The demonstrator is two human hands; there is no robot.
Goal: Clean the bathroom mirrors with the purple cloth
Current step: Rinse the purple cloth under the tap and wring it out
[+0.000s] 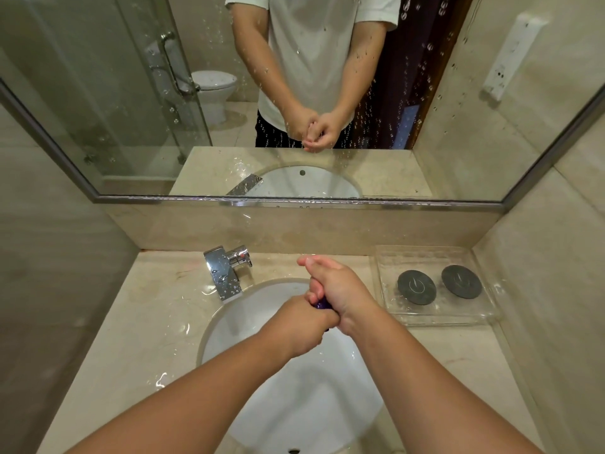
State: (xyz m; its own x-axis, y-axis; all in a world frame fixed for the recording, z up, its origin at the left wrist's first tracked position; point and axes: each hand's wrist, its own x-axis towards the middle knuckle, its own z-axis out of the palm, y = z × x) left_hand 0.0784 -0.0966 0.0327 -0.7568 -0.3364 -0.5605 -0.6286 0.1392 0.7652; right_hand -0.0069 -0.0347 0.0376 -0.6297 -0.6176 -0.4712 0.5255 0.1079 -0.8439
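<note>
Both my hands are clasped together over the white sink (229, 326). My left hand (299, 324) and my right hand (337, 290) grip the purple cloth (321, 304) between them. Only a small twisted bit of the cloth shows between the fists; the rest is hidden inside them. The wall mirror (114, 93) above the counter is dotted with water drops and reflects a person with clasped hands.
A chrome faucet (226, 271) stands at the sink's back left. A clear plastic tray (386, 257) with two dark round coasters sits on the right of the beige marble counter (131, 339), which is wet around the faucet. Walls close in on both sides.
</note>
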